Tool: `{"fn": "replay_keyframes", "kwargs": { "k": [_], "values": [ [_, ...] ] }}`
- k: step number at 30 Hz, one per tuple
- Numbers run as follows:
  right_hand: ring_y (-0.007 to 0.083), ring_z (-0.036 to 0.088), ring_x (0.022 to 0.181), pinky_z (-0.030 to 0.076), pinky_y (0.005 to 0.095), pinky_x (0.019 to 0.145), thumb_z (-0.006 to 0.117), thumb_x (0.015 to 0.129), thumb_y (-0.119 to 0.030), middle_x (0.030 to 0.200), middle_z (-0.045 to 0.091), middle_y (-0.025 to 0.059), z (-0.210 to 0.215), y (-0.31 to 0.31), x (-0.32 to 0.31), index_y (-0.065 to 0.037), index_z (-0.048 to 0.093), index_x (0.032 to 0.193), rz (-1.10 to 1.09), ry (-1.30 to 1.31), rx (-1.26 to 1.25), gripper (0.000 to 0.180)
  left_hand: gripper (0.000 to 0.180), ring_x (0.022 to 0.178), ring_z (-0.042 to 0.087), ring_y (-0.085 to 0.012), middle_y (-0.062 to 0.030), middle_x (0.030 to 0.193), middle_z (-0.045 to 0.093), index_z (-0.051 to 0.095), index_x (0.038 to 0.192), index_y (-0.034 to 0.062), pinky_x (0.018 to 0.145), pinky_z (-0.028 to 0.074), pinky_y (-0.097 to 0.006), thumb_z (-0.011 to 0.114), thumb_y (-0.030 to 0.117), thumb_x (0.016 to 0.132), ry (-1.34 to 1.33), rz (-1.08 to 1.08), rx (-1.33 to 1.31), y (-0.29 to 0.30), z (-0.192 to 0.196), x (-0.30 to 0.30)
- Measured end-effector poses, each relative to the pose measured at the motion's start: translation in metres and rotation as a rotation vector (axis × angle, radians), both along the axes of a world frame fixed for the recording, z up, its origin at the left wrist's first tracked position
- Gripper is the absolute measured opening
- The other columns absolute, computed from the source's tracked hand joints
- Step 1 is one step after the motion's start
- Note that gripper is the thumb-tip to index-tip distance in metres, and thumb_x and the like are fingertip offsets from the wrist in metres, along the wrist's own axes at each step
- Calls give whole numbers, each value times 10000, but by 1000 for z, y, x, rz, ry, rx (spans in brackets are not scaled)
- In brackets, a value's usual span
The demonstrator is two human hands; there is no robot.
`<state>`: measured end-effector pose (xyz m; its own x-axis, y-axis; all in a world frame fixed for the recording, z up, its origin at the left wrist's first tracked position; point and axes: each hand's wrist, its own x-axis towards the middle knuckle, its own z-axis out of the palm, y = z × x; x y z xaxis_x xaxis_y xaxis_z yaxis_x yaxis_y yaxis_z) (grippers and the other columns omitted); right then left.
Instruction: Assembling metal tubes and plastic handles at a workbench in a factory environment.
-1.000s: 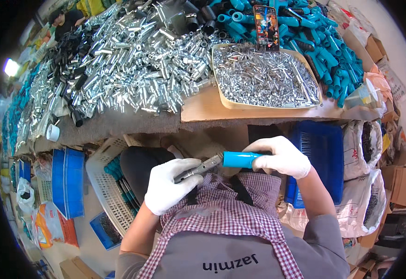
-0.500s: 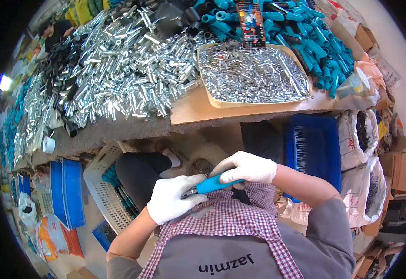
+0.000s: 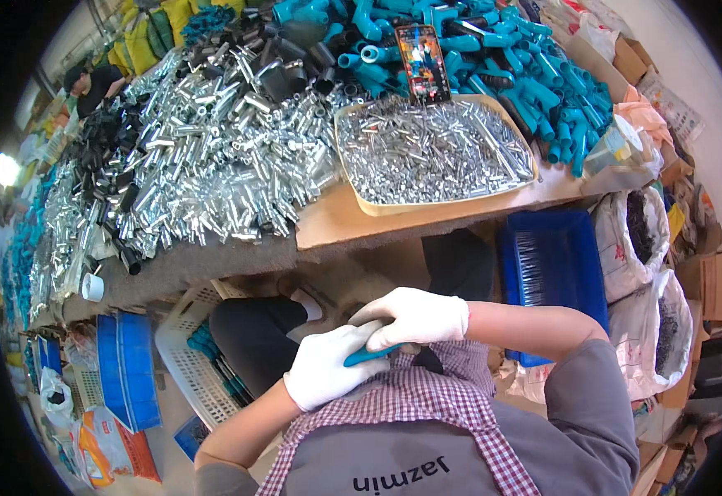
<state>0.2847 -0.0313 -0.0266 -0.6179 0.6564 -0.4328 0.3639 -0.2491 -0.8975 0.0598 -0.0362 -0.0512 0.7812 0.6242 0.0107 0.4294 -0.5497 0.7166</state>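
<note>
In front of my checked apron, a teal plastic handle (image 3: 363, 357) shows only as a short strip between my hands; the rest of it is covered. My left hand (image 3: 328, 369), in a white glove, is closed round its left part. From the right, my right hand (image 3: 415, 318), also gloved in white, is wrapped over the handle, and its fingers touch those of the left. Whether a metal piece sits at the handle's left end cannot be seen now.
On the bench ahead lie a shallow cream tray (image 3: 361, 202) of small metal pins, a heap of metal tubes (image 3: 212, 178) and many teal handles (image 3: 543, 91). A phone (image 3: 421, 64) leans behind the tray. Below stand a blue bin (image 3: 559, 318), a white basket (image 3: 183, 364) and sacks (image 3: 663, 347).
My hands have drawn together, the right one shifting left and down, so less of the handle shows. The metal end seen earlier at my left fingers is covered. The whole view has shifted slightly.
</note>
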Motion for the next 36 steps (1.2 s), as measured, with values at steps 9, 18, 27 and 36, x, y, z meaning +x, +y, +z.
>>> {"fn": "replay_keyframes", "kwargs": {
  "k": [9, 18, 27, 36],
  "values": [
    [302, 653, 879, 521, 408, 803, 651, 838, -206, 861, 654, 110, 34, 105, 84, -123, 716, 871, -503, -637, 1308, 110, 440, 761, 699, -296, -136, 846, 696, 694, 1140, 114, 673, 550, -356, 800, 323, 768, -151, 243, 41, 6, 14, 14],
    [312, 646, 930, 511, 429, 834, 737, 800, -256, 907, 653, 107, 37, 145, 71, -123, 723, 879, -493, -960, 1201, 156, 461, 753, 695, -314, -147, 859, 700, 695, 1146, 102, 670, 551, -350, 819, 299, 748, -179, 333, 96, 2, 10, 0],
    [288, 691, 849, 539, 394, 781, 681, 841, -204, 865, 710, 87, 48, 140, 72, -92, 710, 879, -557, -639, 1338, 122, 482, 768, 685, -307, -171, 896, 691, 691, 1139, 42, 712, 539, -343, 827, 197, 703, -229, 380, 3, 6, 16, -7],
    [285, 661, 895, 538, 368, 807, 746, 766, -104, 948, 678, 95, 10, 24, -13, -50, 694, 898, -168, 2, 921, 152, 439, 765, 693, -304, -131, 860, 705, 701, 1121, 109, 679, 553, -358, 797, 322, 749, -91, 349, 87, 16, 13, -20]
  ]
}}
